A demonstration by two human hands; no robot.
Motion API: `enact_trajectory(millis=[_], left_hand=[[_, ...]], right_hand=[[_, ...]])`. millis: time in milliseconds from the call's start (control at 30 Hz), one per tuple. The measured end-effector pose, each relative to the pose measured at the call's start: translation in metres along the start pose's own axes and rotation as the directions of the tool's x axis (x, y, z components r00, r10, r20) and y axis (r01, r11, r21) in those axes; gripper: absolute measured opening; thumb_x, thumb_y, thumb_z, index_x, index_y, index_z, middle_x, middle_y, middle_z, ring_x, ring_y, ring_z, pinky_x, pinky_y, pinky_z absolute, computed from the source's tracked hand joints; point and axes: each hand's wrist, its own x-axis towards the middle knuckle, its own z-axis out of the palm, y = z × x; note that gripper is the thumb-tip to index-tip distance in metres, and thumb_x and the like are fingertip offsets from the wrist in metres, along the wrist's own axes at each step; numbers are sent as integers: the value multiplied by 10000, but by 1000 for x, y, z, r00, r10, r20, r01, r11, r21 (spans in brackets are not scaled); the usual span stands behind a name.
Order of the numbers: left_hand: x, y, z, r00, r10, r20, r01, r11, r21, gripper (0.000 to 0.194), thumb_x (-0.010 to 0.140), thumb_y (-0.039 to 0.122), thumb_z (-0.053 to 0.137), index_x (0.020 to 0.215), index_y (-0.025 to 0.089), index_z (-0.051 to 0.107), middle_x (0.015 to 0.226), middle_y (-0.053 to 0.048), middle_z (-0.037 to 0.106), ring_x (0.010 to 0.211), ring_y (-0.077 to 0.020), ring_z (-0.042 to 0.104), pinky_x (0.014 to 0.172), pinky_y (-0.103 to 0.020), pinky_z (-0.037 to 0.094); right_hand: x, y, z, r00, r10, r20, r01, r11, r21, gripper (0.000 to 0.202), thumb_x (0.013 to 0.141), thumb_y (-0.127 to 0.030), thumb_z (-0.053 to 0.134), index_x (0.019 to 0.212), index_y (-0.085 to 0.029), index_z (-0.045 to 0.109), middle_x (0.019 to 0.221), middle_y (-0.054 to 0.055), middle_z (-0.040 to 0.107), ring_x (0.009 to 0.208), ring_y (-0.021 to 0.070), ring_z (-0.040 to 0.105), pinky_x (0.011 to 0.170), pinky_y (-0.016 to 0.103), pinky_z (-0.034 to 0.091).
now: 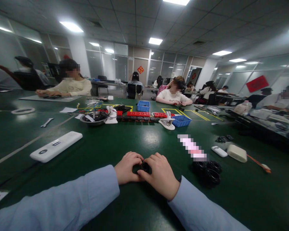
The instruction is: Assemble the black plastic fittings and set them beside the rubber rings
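Low over the green table, my left hand (128, 167) and my right hand (160, 173) meet, fingers and thumbs closed around a small black ring-shaped piece (145, 166). Both hands touch it, and the fingers hide much of its outline, so its exact kind is unclear. To the right of my right hand lies a bunch of black rings (212, 176) of similar look, resting against one another.
A long white device (56, 146) lies left and a wrench (47, 123) beyond it. Ahead stand a metal bowl of cables (93, 121), red blocks (138, 114) and blue bins (181, 121). A cream case (237, 153) sits right. Several people sit at tables behind.
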Motion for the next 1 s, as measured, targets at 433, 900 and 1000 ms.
enact_trajectory(millis=[433, 900, 1000], left_hand=[[1, 3, -3, 1000, -5, 26, 5, 1000, -12, 294, 576, 317, 748, 780, 174, 592, 994, -42, 608, 964, -233, 532, 925, -400, 364], [2, 3, -7, 998, -22, 65, 25, 999, -44, 352, 569, 336, 760, 869, 194, 641, 1004, -34, 609, 978, -242, 528, 927, -403, 365], [2, 2, -5, 999, -26, 47, 28, 998, -52, 302, 551, 331, 779, 758, 176, 623, 999, -35, 610, 979, -242, 528, 933, -403, 358]], right_hand=[[0, 2, -2, 998, -35, 54, 29, 994, 106, 216, 772, -292, 610, 955, -186, 653, 864, 56, 589, 840, 193, 490, 762, 329, 380], [6, 15, 3, 968, -243, 63, 193, 881, 432, 348, 631, -77, 550, 960, -181, 600, 884, 22, 621, 833, 184, 484, 767, 310, 395], [5, 14, 6, 970, -239, 49, 191, 870, 455, 312, 595, -35, 519, 865, -178, 581, 909, 30, 585, 872, 188, 475, 790, 318, 397]])
